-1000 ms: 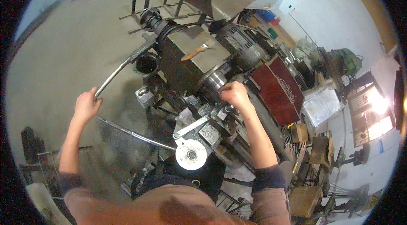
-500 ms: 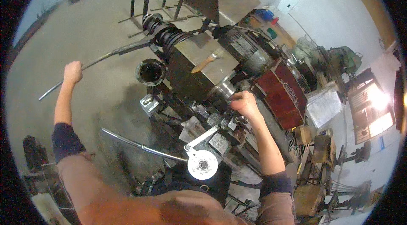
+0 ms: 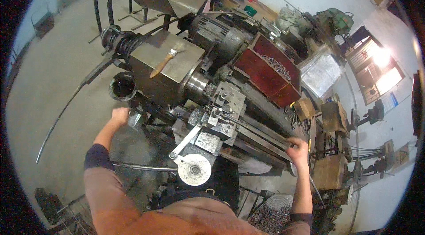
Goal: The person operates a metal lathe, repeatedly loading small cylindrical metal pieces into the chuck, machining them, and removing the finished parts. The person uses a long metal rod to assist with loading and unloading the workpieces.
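A lathe with a boxy headstock [image 3: 144, 64] and a shiny round chuck [image 3: 198, 88] stands before me. My left hand [image 3: 120, 115] is off the long bent lever [image 3: 59, 117], its fingers curled, beside a small shiny metal box [image 3: 135, 120] below the round black-mouthed cup [image 3: 123, 86]. Whatever it may hold is hidden. My right hand [image 3: 297, 150] is at the right end of the lathe bed [image 3: 261, 135], fingers closed; what is in them, if anything, does not show. Between the hands sit the tool carriage [image 3: 223, 117] and a white handwheel [image 3: 194, 169].
A wooden-handled brush [image 3: 162, 64] lies on the headstock. Behind the bed, a red bin [image 3: 268, 69] contains small metal parts. A basket of small parts [image 3: 272, 210] is low at the right. Cardboard boxes [image 3: 330, 171] and a silvery sheet-covered block [image 3: 322, 70] stand farther right.
My left hand has let go of the long lever and come in toward the machine; the lever hangs lower. My right hand has left the chuck and moved right and nearer along the bed.
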`<action>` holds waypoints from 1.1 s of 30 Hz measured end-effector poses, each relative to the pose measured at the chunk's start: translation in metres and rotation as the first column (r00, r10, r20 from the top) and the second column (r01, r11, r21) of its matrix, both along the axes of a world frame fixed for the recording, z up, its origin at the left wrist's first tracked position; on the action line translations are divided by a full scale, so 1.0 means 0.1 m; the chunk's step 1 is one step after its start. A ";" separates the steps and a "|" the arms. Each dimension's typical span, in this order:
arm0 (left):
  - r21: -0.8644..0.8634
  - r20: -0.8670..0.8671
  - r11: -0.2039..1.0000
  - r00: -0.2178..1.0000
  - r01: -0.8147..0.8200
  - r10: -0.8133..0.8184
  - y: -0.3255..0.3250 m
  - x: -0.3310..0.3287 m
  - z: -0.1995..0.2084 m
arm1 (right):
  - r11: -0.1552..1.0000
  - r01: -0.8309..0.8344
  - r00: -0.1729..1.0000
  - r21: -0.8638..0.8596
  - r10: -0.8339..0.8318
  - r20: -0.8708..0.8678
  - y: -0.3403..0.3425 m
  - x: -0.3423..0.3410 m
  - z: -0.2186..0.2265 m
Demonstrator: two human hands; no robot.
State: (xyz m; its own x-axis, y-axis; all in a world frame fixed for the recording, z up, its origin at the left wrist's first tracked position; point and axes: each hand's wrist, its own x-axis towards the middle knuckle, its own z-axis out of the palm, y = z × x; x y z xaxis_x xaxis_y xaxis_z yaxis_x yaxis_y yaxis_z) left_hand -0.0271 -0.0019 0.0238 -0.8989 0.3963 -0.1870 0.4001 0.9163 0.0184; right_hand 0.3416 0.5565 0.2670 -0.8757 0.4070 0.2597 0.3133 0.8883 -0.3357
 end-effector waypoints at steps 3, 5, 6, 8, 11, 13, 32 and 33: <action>-0.147 -0.032 0.983 0.993 0.105 -0.111 -0.07 -0.05 0.10 | 0.981 0.167 0.986 -0.094 -0.165 0.034 0.28 0.58 -0.07; -0.125 -0.084 0.992 0.996 0.034 -0.044 -0.19 -0.05 -0.17 | 0.918 0.376 0.926 -0.128 -0.367 0.090 0.43 0.83 -0.05; -0.078 -0.081 0.997 0.997 -0.003 -0.003 -0.15 -0.04 -0.07 | 0.915 0.404 0.912 0.015 -0.404 0.063 0.72 1.14 -0.21; 0.002 -0.062 0.994 0.992 -0.114 0.114 -0.27 0.19 0.32 | 0.888 0.460 0.886 -0.015 -0.458 0.071 1.02 1.53 -0.33; 0.151 0.099 0.946 0.956 -0.287 0.275 -0.59 0.47 0.67 | 0.759 0.609 0.714 0.230 -0.652 0.257 1.50 2.23 -0.67; 0.220 0.047 0.924 0.950 -0.312 0.310 -0.93 0.79 0.73 | 0.617 0.787 0.561 -0.003 -0.713 0.421 1.57 2.34 -0.67; 0.824 0.304 0.131 0.626 -0.551 0.718 -0.91 1.64 0.56 | 0.463 0.784 0.342 0.413 -0.878 0.334 0.78 3.11 -1.37; 0.836 0.293 0.124 0.627 -0.534 0.722 -0.89 1.59 0.57 | 0.435 0.805 0.354 0.403 -0.898 0.263 0.73 3.10 -1.45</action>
